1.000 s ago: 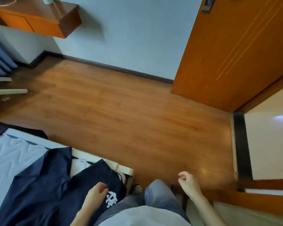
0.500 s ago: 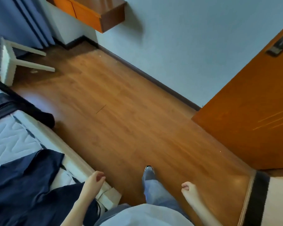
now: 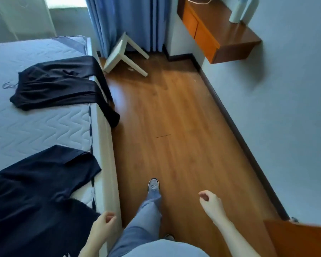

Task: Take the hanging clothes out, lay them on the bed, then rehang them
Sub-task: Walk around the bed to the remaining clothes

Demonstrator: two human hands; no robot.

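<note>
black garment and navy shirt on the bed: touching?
Apart. The head view shows a band of bare quilted mattress between the black garment and the navy shirt.

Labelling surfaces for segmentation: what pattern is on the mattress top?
The mattress is white with quilted zigzag stitching, seen best in the head view.

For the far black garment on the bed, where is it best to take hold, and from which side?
Likely the thin hook poking out of the garment's inner end, seemingly a hanger: pinch it from above, reaching across the bed. The other end droops over the edge.
</note>
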